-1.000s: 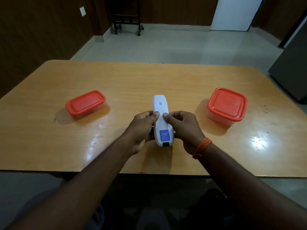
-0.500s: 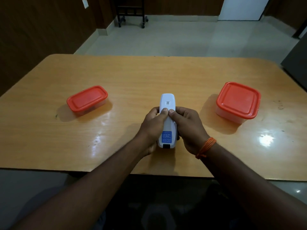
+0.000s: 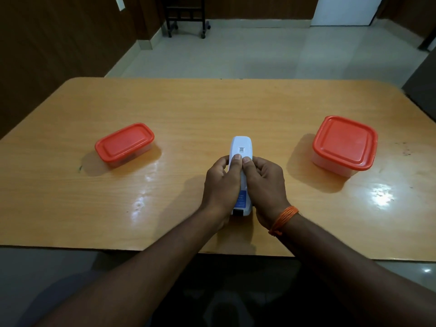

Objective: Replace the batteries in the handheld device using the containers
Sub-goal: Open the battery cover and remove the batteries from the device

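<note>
A white handheld device with a blue label and a small code sticker lies lengthwise at the table's middle, back side up. My left hand grips its left side and my right hand its right side, both thumbs pressed side by side on its back. A small clear container with a red lid sits to the left. A larger square container with a red lid sits to the right. Both lids are on, and their contents are hard to make out.
The wooden table has rounded corners, and its near edge lies just under my forearms. A dark wheeled cart stands on the tiled floor beyond. A dark cabinet is at the far right.
My thumbs have slid forward along the device's back and come together. The hands have closed tighter around the device, and my head has tilted down slightly.
</note>
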